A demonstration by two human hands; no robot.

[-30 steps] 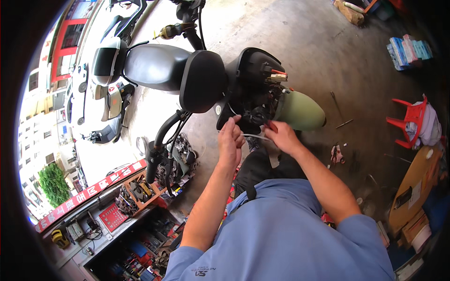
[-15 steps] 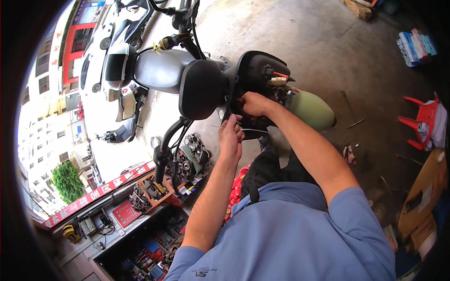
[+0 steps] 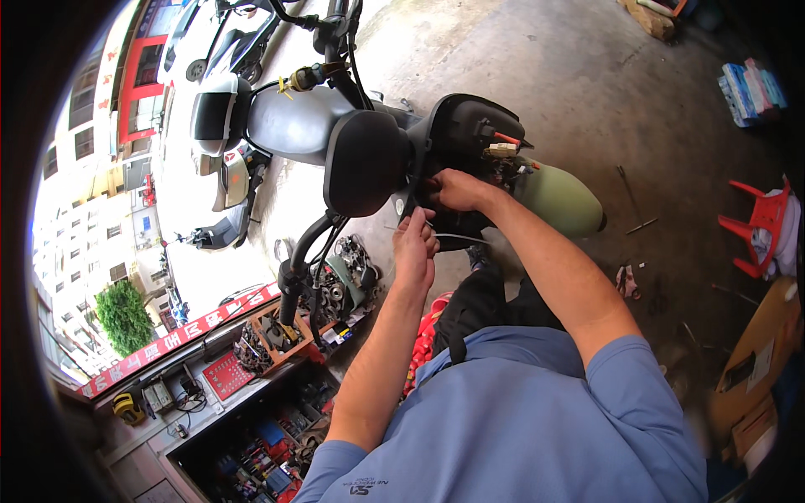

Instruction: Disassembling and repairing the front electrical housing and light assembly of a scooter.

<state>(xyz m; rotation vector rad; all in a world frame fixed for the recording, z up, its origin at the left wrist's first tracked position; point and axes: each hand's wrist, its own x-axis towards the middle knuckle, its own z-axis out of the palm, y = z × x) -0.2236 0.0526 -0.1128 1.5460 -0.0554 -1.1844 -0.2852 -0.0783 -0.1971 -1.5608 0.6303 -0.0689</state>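
Note:
A scooter with its front bodywork opened stands before me, its green front fender [image 3: 558, 199] exposed. My right hand [image 3: 459, 191] reaches into the dark cavity of the front panel [image 3: 470, 117], fingers curled and their tips hidden; what they grip cannot be made out. Just below and to the left, my left hand [image 3: 413, 247] is closed, pinching a thin whitish strip [image 3: 461, 237] that sticks out to the right. Both hands are beside the dark rounded cover [image 3: 365, 163] between the handlebars. Above my right hand, white connectors [image 3: 503, 149] and wires hang from the opened front.
The left handlebar grip [image 3: 289, 302] juts toward my left forearm. A workbench [image 3: 151, 448] with tools and parts runs along the lower left. On the floor to the right lie a T-shaped tool [image 3: 641, 226] and a red plastic stool [image 3: 759, 222]. Parked scooters [image 3: 231, 235] stand outside.
The whole view has shifted slightly, so the scooter sits a little lower and further right. Both hands keep nearly the same places, and the strip stays in my left fingers.

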